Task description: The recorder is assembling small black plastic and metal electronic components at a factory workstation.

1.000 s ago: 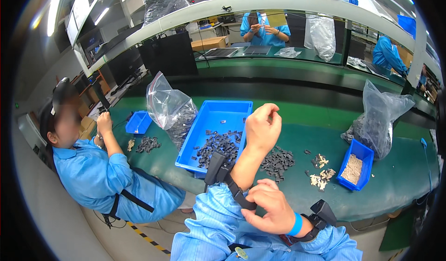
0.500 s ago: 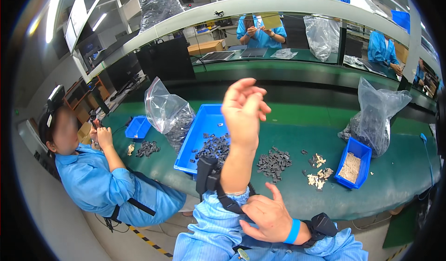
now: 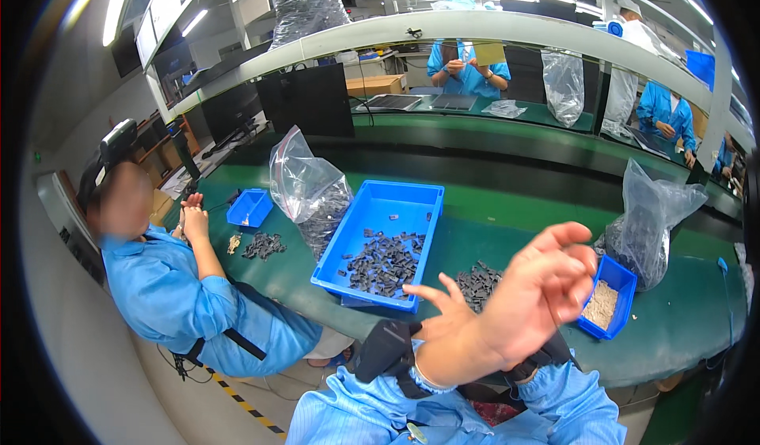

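My left forearm crosses to the right, its sleeve cuffed by a black strap with a dark box (image 3: 385,351). My left hand (image 3: 545,290) is raised over the bench, fingers loosely bent and apart, slightly blurred, holding nothing visible. Behind that forearm reaches my right hand (image 3: 446,309), with some fingers stretched apart; the rest is hidden. Near its fingertips lie a pile of small dark grey plastic pieces (image 3: 477,285) and a large blue tray (image 3: 431,231) of similar pieces. Beside my left hand stands a small blue bin (image 3: 625,279) with beige pieces (image 3: 602,305).
Left of the tray leans a clear bag of dark pieces (image 3: 321,199); another bag (image 3: 645,239) stands at the right. A co-worker in blue (image 3: 170,287) sits at the left, near a small blue bin (image 3: 250,207). A metal frame (image 3: 475,33) spans the far side.
My right hand has left the strap on my left forearm and spread its fingers. My left forearm has swung down and right from upright. The view has shifted slightly.
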`<state>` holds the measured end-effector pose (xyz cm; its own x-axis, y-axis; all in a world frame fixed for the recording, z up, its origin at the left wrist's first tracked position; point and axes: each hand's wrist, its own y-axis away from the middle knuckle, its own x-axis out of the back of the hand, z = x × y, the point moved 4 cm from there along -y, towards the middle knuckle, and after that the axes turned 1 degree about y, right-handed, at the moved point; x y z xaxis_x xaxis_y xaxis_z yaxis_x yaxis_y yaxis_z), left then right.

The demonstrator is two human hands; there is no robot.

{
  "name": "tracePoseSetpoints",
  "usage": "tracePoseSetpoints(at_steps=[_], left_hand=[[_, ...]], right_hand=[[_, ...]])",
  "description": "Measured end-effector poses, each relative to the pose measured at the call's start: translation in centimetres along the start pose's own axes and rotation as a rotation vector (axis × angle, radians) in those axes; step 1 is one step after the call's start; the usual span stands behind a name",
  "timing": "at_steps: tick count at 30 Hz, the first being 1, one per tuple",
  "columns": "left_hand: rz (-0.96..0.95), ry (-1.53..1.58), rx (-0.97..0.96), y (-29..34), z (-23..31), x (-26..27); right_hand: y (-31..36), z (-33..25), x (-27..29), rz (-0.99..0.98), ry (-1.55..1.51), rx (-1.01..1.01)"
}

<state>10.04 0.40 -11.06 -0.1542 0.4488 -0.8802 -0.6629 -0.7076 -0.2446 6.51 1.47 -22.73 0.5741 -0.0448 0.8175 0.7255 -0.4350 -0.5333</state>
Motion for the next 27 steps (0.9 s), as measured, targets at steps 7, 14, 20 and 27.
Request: tracePoseSetpoints(at_steps=[7, 14, 20, 27], left_hand=[[-0.313, 0.14, 0.141, 0.3, -2.0, -4.3], [-0.05, 0.038, -0.498, -0.5, 11.3, 2.1], [0.452, -0.888, -1.171, -1.0, 14.9, 7.5], [0.273, -2.101, -1.2, -4.0, 8.2, 7.0]], right_hand=[[3.6, -0.6, 11.7, 0.489, -1.034, -0.087], [1.7, 0.0, -0.1, -0.036, -0.524, 0.095], [2.3, -4.1, 1.5, 0.197, -0.432, -0.034], [-0.2, -4.9, 4.0, 0.066, -0.987, -0.286]])
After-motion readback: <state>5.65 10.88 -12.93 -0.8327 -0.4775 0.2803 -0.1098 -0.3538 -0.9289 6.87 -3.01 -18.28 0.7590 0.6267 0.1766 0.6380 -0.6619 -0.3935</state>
